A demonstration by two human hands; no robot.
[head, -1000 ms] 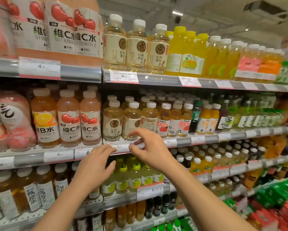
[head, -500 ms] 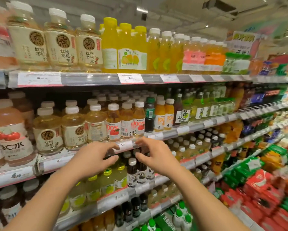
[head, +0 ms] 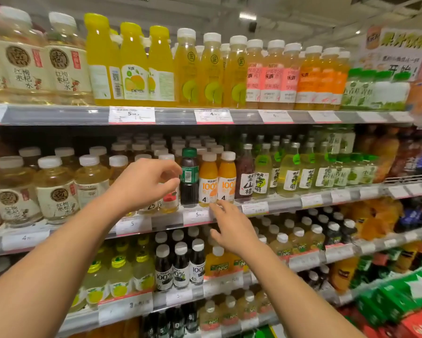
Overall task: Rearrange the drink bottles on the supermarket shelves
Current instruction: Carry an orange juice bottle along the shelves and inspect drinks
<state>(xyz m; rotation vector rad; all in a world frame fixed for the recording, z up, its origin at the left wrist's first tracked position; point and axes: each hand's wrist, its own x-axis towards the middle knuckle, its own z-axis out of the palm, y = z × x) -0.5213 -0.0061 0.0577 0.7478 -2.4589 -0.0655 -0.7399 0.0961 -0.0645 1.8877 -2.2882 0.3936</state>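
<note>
A dark bottle with a green cap (head: pixel 189 176) stands at the front of the middle shelf (head: pixel 285 202), between a white-capped apple juice bottle (head: pixel 169 198) and two orange juice bottles (head: pixel 208 181). My left hand (head: pixel 143 182) is raised in front of the apple juice bottles, fingers curled and apart, thumb and forefinger just left of the dark bottle and holding nothing. My right hand (head: pixel 232 228) hangs lower, fingers spread, fingertips at the shelf's price rail below the orange juice bottles.
Yellow and orange juice bottles (head: pixel 134 67) line the top shelf. Pale tea bottles (head: pixel 55 189) fill the middle shelf's left, green lemon drinks (head: pixel 288 172) its right. Dark and yellow bottles (head: pixel 180 267) stand on the shelf below. Price tags (head: pixel 131 114) run along every rail.
The view has shifted right along the shelves. My left hand rose from the price rail to bottle height near the dark bottle. My right hand moved right, below the orange juice bottles.
</note>
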